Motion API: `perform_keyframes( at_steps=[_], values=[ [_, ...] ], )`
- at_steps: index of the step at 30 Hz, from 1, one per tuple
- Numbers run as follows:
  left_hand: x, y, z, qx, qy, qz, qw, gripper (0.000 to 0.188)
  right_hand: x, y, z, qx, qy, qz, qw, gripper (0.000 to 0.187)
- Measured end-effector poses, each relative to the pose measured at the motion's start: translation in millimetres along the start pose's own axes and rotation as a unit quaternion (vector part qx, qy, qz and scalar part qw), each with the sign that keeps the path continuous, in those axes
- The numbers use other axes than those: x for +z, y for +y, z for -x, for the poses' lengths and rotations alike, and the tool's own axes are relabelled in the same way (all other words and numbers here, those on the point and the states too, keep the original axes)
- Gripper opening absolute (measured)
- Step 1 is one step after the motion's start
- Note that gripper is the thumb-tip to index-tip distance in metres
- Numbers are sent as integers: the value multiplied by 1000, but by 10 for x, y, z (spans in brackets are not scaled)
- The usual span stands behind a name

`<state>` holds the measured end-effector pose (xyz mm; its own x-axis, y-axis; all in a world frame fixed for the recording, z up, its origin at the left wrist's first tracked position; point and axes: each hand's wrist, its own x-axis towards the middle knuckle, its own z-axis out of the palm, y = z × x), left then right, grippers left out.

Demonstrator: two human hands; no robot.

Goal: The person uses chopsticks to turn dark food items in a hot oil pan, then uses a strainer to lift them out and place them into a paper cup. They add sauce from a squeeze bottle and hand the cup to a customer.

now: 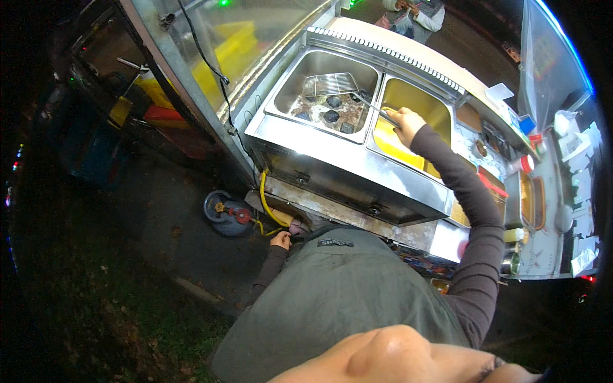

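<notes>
Head view: right hand [405,120] closed on tongs [369,106], whose long axis runs far-left over dark pieces [331,115] in the left fryer basin [287,96]; left hand [281,240] low by a yellow hose [265,204], grip unclear.

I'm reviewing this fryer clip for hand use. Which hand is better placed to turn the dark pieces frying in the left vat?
Probably the right. The right hand is raised over the fryer and grips the tongs reaching toward the dark pieces. The left hand hangs low beside the yellow hose.
</notes>
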<state>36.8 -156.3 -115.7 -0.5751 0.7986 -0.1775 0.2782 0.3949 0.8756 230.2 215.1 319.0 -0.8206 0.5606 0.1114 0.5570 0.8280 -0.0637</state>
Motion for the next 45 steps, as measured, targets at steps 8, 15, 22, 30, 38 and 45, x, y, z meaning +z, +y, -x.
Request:
perform_keyframes(
  at_steps=[8,15,22,30,38,45],
  values=[
    [10,11,16,-44,-32,12,998,17,-72,-23,-64,10,3,27,1000,42],
    [4,80,-45,-15,-7,-5,1000,15,-87,-80,-57,42,-29,66,997,46],
    [47,-79,-62,-4,-32,-28,999,16,-210,-80,64,55,-33,65,996,48],
    [5,-33,-99,-40,-56,-56,996,16,-203,-29,98,52,-36,45,997,46],
    [-41,-20,-29,-82,-102,-98,987,18,-2,-75,-74,42,-29,34,998,43],
    [-19,-119,-7,-58,-83,-82,991,19,-308,3,-114,46,-74,-73,994,40]
  ],
)
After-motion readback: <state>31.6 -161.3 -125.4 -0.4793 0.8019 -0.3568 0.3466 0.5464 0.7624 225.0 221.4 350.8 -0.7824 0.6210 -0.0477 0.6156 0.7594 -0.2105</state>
